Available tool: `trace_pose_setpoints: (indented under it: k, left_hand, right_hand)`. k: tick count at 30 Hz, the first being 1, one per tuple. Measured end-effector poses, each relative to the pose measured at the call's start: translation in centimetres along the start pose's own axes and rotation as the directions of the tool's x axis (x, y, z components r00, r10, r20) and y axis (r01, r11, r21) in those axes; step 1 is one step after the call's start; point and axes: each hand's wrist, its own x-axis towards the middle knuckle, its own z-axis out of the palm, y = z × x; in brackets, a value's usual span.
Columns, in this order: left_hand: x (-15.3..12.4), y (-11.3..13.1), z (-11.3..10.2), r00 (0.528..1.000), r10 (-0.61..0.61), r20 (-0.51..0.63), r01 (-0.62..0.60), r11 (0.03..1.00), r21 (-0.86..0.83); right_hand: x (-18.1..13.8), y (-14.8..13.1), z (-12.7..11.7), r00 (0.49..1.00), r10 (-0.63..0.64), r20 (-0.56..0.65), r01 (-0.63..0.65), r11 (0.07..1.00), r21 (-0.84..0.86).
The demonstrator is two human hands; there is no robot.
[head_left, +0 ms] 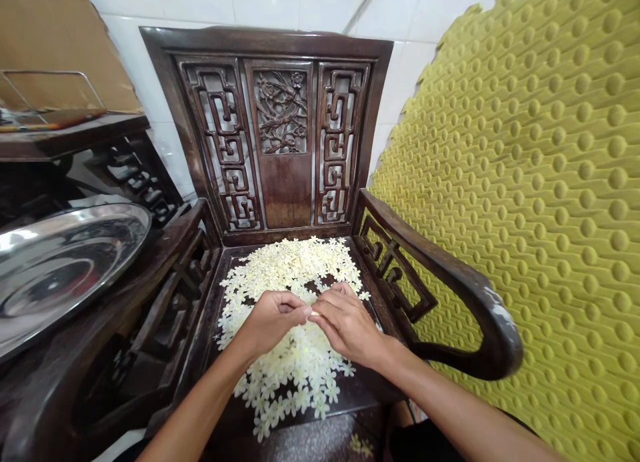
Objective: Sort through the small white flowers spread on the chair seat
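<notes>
Head view: left hand (273,322) & right hand (347,325) are pressing together at the fingertips, pinching a tiny pale bit (314,313), prob. a blossom, too small to be sure. Both are hovering right over a heap of cream-white blossoms (285,275) lying on the seat of a dark carved wood chair (265,42). Steel tray (65,269) is sitting to the left, yellow-green studded foam mat (525,182) is standing to the right.

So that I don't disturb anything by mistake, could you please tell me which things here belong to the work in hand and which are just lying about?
Part of the work: left hand, right hand, the small pale piece pinched between them, the heap of small white-and-yellow flowers.

Just lying about: the carved dark wooden armchair, the stainless steel tray, the yellow-green dimpled foam mat.
</notes>
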Motion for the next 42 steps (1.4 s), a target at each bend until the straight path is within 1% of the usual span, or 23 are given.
trace_pose_setpoints:
  k: [3,6,9,13,16,18,20,22,24,26,28,31,35,37,39,42]
  left_hand:
    - [0.1,-0.1,-0.1,1.0,0.017,-0.001,-0.017,0.998,-0.066]
    - [0.2,-0.1,-0.1,1.0,0.017,0.004,-0.016,0.997,-0.071]
    - [0.1,-0.1,0.0,1.0,-0.018,0.004,0.018,0.998,-0.065]
    - [-0.2,-0.2,0.2,0.996,-0.074,0.048,0.079,0.989,-0.128]
    - [-0.3,-0.2,0.3,0.998,-0.038,0.059,0.048,0.981,-0.19]
    - [-0.2,-0.3,0.4,1.0,-0.02,0.011,0.022,0.977,-0.211]
    - [-0.1,-0.4,0.4,0.996,-0.014,-0.086,-0.003,0.982,-0.186]
    - [0.0,-0.5,0.5,0.984,0.008,-0.178,-0.034,0.989,-0.146]
    - [0.1,-0.6,0.6,0.973,0.037,-0.229,-0.069,0.989,-0.133]
    - [0.0,-0.6,0.9,0.972,0.044,-0.232,-0.083,0.983,-0.162]
    - [-0.1,-0.7,1.2,0.974,0.028,-0.224,-0.079,0.972,-0.22]
    - [-0.2,-0.8,1.8,0.976,-0.022,-0.216,-0.058,0.931,-0.36]
    - [-0.3,-0.9,2.3,0.974,-0.082,-0.213,-0.036,0.867,-0.497]
    - [-0.3,-0.9,2.5,0.976,-0.101,-0.193,-0.021,0.837,-0.546]
    - [-0.3,-0.8,2.6,0.98,-0.116,-0.164,-0.004,0.804,-0.595]
    - [-0.2,-0.9,2.5,0.985,-0.127,-0.116,0.022,0.762,-0.648]
  right_hand:
    - [0.2,0.2,0.1,1.0,0.017,-0.002,-0.017,1.0,-0.012]
    - [0.4,0.3,0.1,1.0,0.016,0.016,-0.015,1.0,-0.025]
    - [0.5,0.3,-0.1,0.999,-0.003,0.036,0.004,0.999,-0.044]
    - [0.6,0.2,-0.5,0.999,-0.007,0.04,0.009,0.999,-0.035]
    - [0.6,0.0,-0.9,1.0,0.0,0.019,0.001,1.0,-0.009]
    - [0.7,-0.1,-1.0,0.998,0.043,-0.05,-0.044,0.999,-0.011]
    - [0.7,-0.2,-1.1,0.979,0.128,-0.16,-0.132,0.991,-0.015]
    - [0.6,-0.3,-0.9,0.956,0.189,-0.225,-0.194,0.981,0.0]
    - [0.6,-0.4,-0.7,0.953,0.207,-0.221,-0.207,0.978,0.025]
    - [0.5,-0.6,-0.4,0.957,0.216,-0.193,-0.207,0.976,0.064]
    - [0.5,-0.9,-0.2,0.95,0.26,-0.175,-0.239,0.962,0.13]
    - [0.7,-1.4,0.0,0.914,0.383,-0.132,-0.333,0.896,0.292]
    - [1.0,-1.7,0.3,0.836,0.546,-0.049,-0.448,0.732,0.513]
    - [1.1,-1.6,0.6,0.806,0.591,-0.025,-0.464,0.658,0.593]
    - [1.1,-1.5,1.0,0.789,0.614,-0.007,-0.459,0.597,0.658]
    - [1.0,-1.4,1.3,0.779,0.627,0.01,-0.454,0.553,0.698]
